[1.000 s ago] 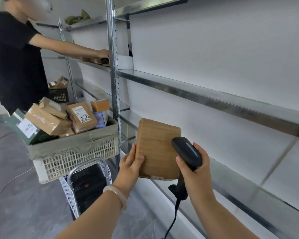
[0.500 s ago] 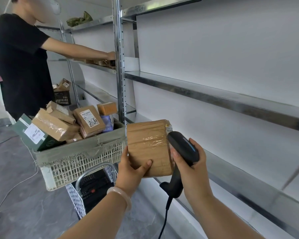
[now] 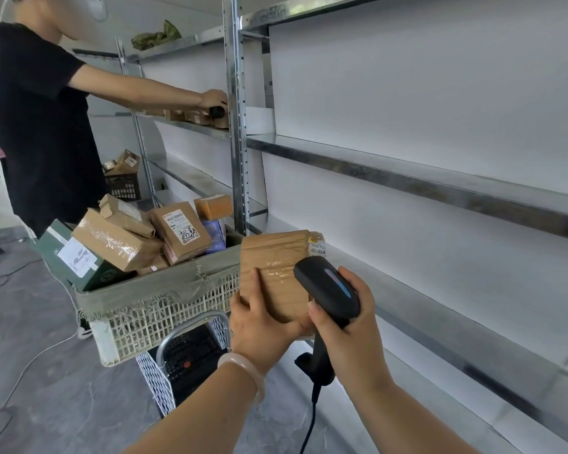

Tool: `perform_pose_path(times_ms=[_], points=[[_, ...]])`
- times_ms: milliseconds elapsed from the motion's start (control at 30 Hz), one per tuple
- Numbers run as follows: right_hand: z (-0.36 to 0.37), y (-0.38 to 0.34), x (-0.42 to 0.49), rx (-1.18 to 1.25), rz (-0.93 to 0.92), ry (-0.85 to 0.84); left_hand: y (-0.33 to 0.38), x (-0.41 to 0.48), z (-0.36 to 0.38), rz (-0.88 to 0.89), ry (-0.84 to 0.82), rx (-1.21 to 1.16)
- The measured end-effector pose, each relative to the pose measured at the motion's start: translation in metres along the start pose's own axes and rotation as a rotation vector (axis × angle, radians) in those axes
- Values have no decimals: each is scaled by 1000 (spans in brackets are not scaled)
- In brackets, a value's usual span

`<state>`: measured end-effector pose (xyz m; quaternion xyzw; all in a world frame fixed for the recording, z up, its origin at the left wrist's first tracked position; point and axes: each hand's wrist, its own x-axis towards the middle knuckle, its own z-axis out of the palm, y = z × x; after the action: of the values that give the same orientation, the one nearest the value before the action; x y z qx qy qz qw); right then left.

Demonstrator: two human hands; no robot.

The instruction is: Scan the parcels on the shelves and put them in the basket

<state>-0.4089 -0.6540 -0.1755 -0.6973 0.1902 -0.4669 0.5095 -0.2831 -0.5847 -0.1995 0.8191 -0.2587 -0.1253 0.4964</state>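
Parcel storeroom: bare metal shelving (image 3: 407, 178), 12 to 3 o'clock; basket (image 3: 177, 319) heaped with labelled parcels (image 3: 181, 231), 9 o'clock; grey floor (image 3: 30, 306).

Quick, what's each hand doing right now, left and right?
Left hand: holding the brown taped parcel from below.
Right hand: fingers wrapped around the black barcode scanner, aimed toward the parcel.

Parcels (image 3: 125, 244) are crowding the basket (image 3: 164, 319) at ten o'clock — only its near right corner is showing room; a steel upright (image 3: 238, 158) is standing at twelve.
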Motion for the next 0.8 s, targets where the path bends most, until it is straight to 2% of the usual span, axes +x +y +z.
perform_pose_path(times_ms=[300, 433, 533, 800], points=[[-26, 24, 28, 89, 128, -25, 1, 6, 11, -35, 18, 0], [-48, 36, 46, 152, 178, 17, 6, 7, 19, -63, -39, -215], [-57, 40, 55, 149, 173, -22, 13, 6, 26, -75, -115, -290], [-74, 47, 64, 131, 124, -69, 23, 10, 42, -100, -175, -378]])
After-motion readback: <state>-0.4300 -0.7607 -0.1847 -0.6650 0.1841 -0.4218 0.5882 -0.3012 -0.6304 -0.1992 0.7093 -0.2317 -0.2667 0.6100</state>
